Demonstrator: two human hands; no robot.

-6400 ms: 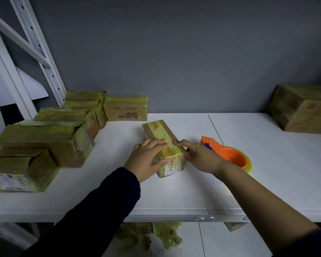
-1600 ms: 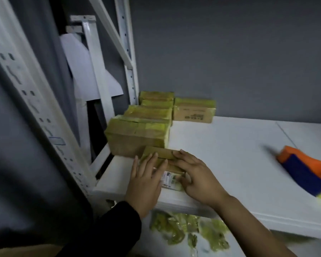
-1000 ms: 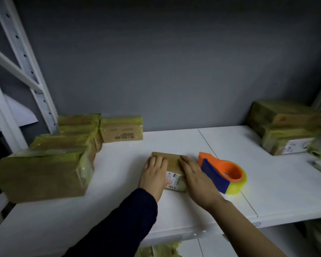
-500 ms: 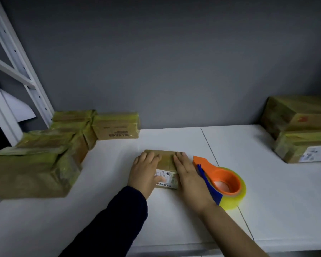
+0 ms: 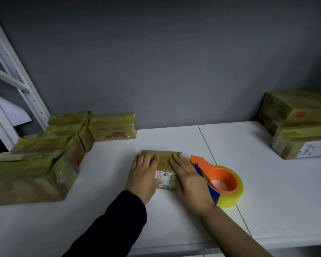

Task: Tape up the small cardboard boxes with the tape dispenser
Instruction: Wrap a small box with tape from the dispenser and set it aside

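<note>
A small flat brown cardboard box [image 5: 164, 162] with a white label lies on the white shelf [image 5: 258, 191] in front of me. My left hand [image 5: 144, 176] lies flat on its left half, fingers straight. On the box's right half rests my right hand [image 5: 188, 178], also flat. Just right of my right hand, the orange tape dispenser [image 5: 220, 179] with a roll of clear yellowish tape lies on the shelf, held by neither hand.
Several taped boxes [image 5: 37, 164] are piled at the left, one more box [image 5: 114, 127] against the grey back wall. Two larger taped boxes [image 5: 300, 127] are stacked at the right. A white rack upright [image 5: 20, 75] rises at the left.
Both hands slid the small box from the left pile to the middle of the shelf beside the dispenser. Over the last half second they have stayed flat on it.
</note>
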